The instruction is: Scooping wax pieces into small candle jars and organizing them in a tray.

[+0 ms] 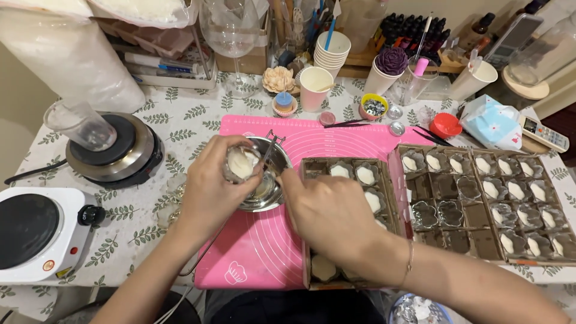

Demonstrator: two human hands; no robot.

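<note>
My left hand (210, 192) grips a small clear cup of white wax (241, 163) and tilts it over a small steel bowl (271, 193) on the pink mat (258, 246). My right hand (330, 213) sits beside the bowl, fingers pinched on a thin metal tool (270, 147) that pokes into the cup. Just under and right of that hand lies a brown cardboard tray (312, 165) of small flower-shaped cups, some filled with white wax.
A second cardboard tray (480, 252) of filled and empty cups lies at right. Two hot plates, one black (117, 153) with a glass beaker (81, 125), one white (39, 231), stand at left. Paper cups, a wine glass (231, 36), bottles and a remote crowd the back.
</note>
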